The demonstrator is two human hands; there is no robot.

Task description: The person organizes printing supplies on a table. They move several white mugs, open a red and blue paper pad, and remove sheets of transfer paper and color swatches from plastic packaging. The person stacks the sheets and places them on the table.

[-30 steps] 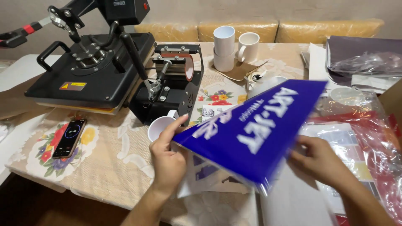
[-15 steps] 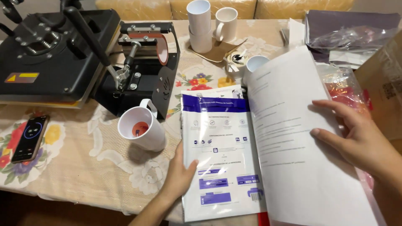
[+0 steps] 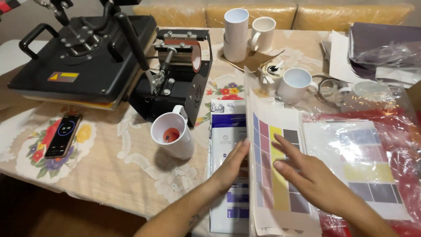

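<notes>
My left hand (image 3: pixel 231 166) rests flat on a blue and white paper pack (image 3: pixel 226 127) lying on the table, fingers against the raised edge of a sheet. My right hand (image 3: pixel 309 177) is spread open on a printed sheet with coloured rectangles (image 3: pixel 274 131), which sits inside a clear plastic sleeve (image 3: pixel 252 87). A white mug (image 3: pixel 172 135) with a red spot inside stands just left of the pack. Neither hand grips anything.
A black heat press (image 3: pixel 83 66) and a mug press (image 3: pixel 180 66) stand at the back left. A phone (image 3: pixel 64 135) lies on the floral tablecloth. Stacked white mugs (image 3: pixel 237 33), another mug (image 3: pixel 296 84), more printed sheets in plastic (image 3: pixel 364 171) and bags fill the right.
The blue pack has been laid down and opened; the white sheet turned over to reveal the coloured print. Both hands moved down onto the papers.
</notes>
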